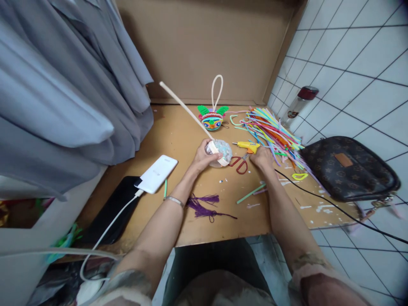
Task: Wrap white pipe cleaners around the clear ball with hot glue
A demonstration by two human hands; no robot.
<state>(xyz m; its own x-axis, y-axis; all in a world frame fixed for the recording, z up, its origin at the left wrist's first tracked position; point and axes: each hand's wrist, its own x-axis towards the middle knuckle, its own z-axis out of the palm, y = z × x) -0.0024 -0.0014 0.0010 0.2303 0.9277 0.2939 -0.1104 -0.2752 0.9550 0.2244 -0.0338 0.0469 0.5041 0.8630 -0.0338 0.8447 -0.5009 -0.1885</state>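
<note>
My left hand (200, 158) is closed around a clear round ball (225, 148) with pale filling and cream fuzzy strips on it. A long cream pipe cleaner (186, 109) slants up and left from the ball. In my right hand (263, 158) is a yellow hot glue gun (247, 145), its nozzle pointing left at the ball, a small gap apart. Red-handled scissors (241, 167) lie between the hands, partly behind the glue gun. Behind the ball stands a colourful animal-head ornament (211, 121) with green ears and a cream loop.
Coloured pipe cleaners (270, 129) are heaped at the back right, near a brown handbag (353, 170) and a bottle (298, 104). Purple tassels (202, 207) lie in front. On the left are a white power bank (159, 173) with cable and a black tablet-like slab (111, 212).
</note>
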